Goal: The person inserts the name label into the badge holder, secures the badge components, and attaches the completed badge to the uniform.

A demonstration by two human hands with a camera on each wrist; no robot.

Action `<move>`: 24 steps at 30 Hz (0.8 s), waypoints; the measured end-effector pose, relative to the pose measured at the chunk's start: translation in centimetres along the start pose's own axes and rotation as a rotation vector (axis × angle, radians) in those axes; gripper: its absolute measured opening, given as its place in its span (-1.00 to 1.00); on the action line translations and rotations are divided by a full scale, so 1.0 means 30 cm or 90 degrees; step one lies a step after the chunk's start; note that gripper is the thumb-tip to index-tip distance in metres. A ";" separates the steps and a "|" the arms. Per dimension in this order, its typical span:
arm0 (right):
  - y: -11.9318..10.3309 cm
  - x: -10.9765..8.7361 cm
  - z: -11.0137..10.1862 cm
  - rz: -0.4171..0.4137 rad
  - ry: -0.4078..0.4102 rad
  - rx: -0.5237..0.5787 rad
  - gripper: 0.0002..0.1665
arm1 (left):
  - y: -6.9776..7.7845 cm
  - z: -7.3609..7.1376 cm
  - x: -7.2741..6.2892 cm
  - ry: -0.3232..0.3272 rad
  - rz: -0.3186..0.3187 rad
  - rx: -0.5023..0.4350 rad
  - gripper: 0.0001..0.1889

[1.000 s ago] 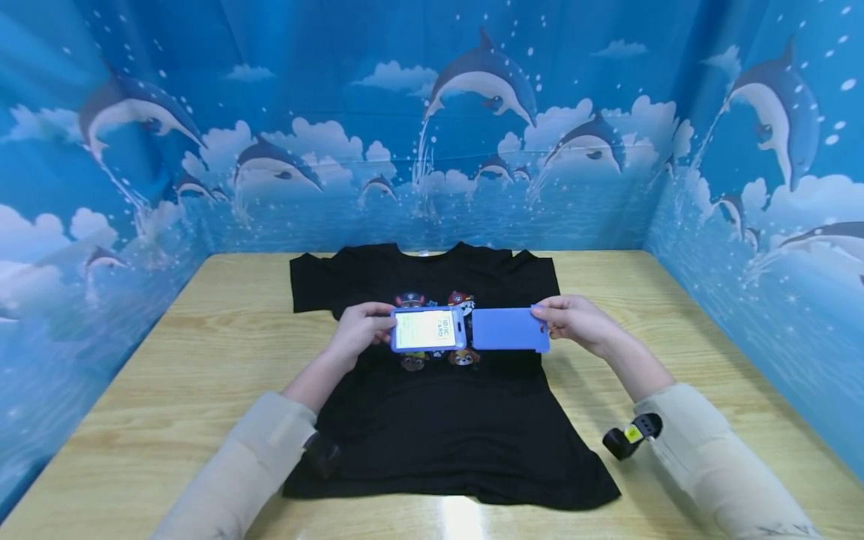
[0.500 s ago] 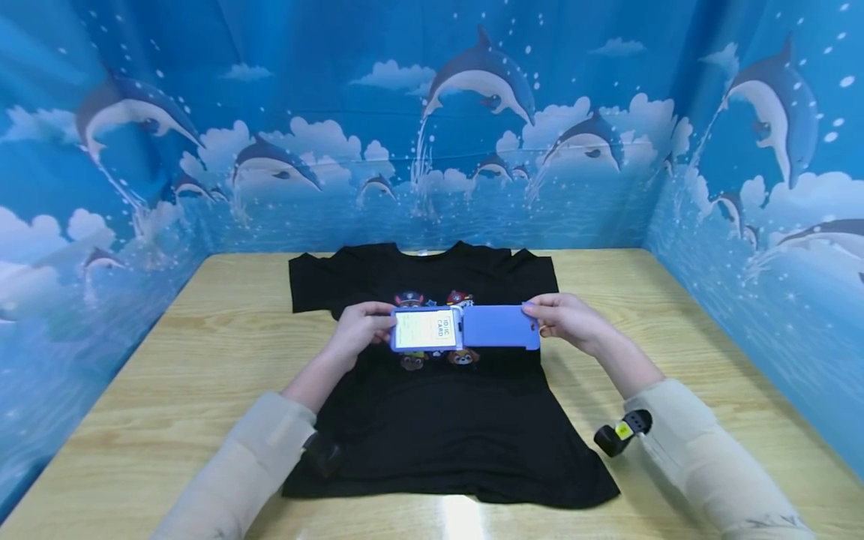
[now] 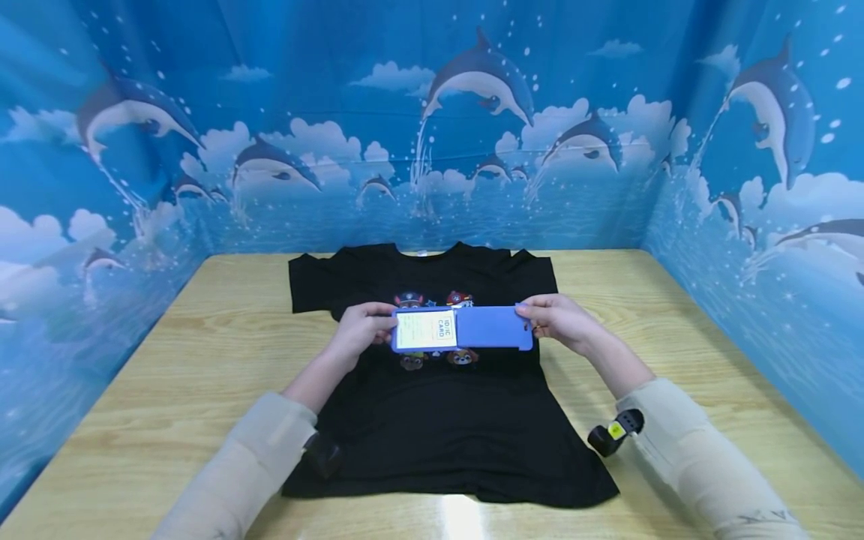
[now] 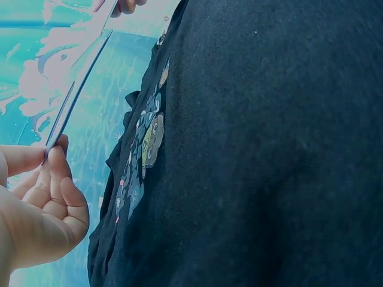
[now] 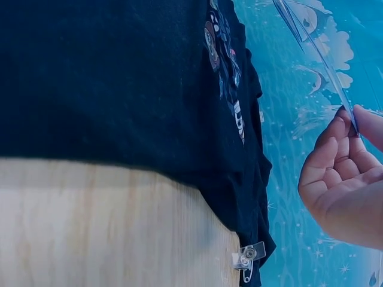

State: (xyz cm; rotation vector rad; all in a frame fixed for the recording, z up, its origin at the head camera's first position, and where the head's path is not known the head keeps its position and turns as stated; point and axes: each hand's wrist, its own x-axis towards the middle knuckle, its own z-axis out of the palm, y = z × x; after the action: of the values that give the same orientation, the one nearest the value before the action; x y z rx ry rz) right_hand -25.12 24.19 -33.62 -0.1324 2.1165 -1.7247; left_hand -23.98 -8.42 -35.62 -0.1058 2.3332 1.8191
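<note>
In the head view my left hand (image 3: 363, 330) pinches the left end of a blue ID card holder (image 3: 424, 349) between thumb and fingers. A pale insert printed "ID/IC CARD" (image 3: 432, 330) shows in its window. My right hand (image 3: 560, 321) pinches the outer end of a flat blue panel (image 3: 489, 328) with a small hole. The panel's inner edge meets or overlaps the holder's right end. Both pieces are held above a black T-shirt (image 3: 432, 420). The wrist views show the left hand (image 4: 45, 209) and right hand (image 5: 344, 173) with thumb against fingertips on thin edges.
The T-shirt lies spread on a wooden table (image 3: 229, 360), cartoon faces on its chest. A clear clip with a safety pin (image 5: 247, 263) lies by the shirt's edge in the right wrist view. A dolphin-print curtain (image 3: 324, 90) surrounds the table's back and sides.
My right hand has moved left with the blue panel. The gap between panel and holder has closed, and the panel now covers the holder's right end. The left hand stays put.
</note>
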 end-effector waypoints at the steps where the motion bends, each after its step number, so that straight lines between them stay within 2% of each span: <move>1: 0.002 0.003 0.001 0.001 0.000 -0.001 -0.85 | -0.001 0.000 0.000 -0.001 0.001 0.001 -0.66; 24: 0.010 0.022 0.024 0.010 0.001 0.005 -0.85 | -0.013 -0.008 0.004 -0.007 0.005 0.010 -0.65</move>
State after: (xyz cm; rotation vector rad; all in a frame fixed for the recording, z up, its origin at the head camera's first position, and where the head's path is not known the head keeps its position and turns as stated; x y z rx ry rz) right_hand -25.42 23.39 -34.17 -0.1119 2.1066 -1.7248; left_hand -24.04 -8.75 -35.96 -0.0844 2.3446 1.7997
